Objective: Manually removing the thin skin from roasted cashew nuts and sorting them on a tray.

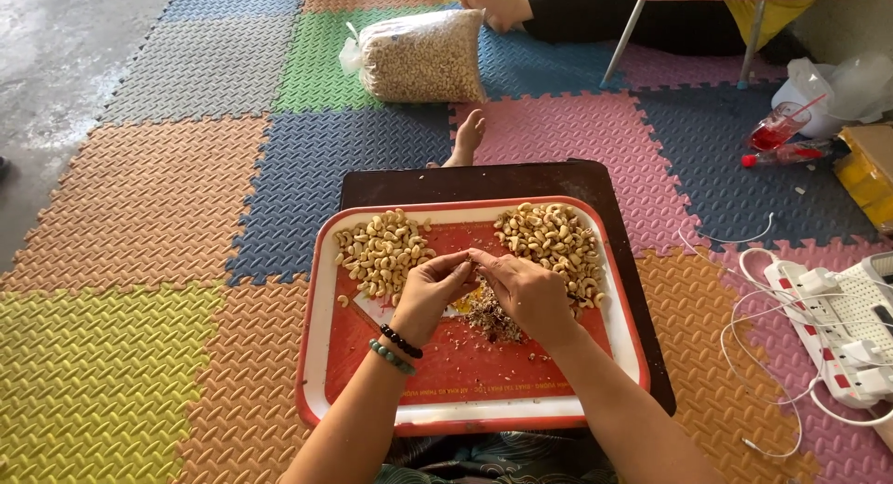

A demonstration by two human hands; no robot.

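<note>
Colourful foam floor mats surround a low dark table bearing a red tray. Over its middle the left hand and right hand meet fingertip to fingertip, pinched together on something too small to make out, presumably one cashew. Directly beneath lies a heap of husk scraps. Two cashew piles flank the grip: left pile nearer the left hand, right pile nearer the right. Farther off lies one bag of nuts.

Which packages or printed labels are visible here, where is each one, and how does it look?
Clear plastic bag: on the green mat ahead, bulging, full of pale nuts, knotted.
White plastic bag: far right, crumpled.
Yellow box: right edge, partly cut off.
Printed line on red tray: near rim, small pale lettering.
</note>
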